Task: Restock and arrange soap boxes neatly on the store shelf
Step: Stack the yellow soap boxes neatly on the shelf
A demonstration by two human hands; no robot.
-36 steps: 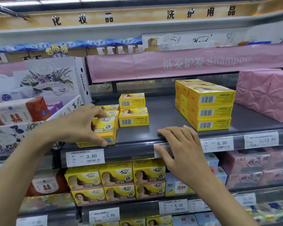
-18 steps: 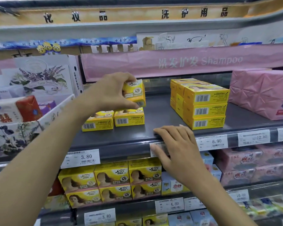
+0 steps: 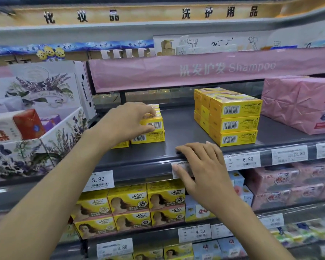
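Stacking: left hand (image 3: 129, 121), fingers clamped on top soap box (image 3: 155, 123), holds it on a lower box (image 3: 148, 138) on the shelf (image 3: 180, 124), barcode forward, likely squaring the pile. Right hand (image 3: 203, 166) rests straight-fingered on shelf edge, probably bracing.

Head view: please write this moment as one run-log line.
left hand: grips top soap box on lower soap box | right hand: rests on shelf edge | taller stack: apart

soap box (image 3: 154, 121) on another box (image 3: 148, 136) | stack (image 3: 231, 119) right, same shelf (image 3: 180, 132)
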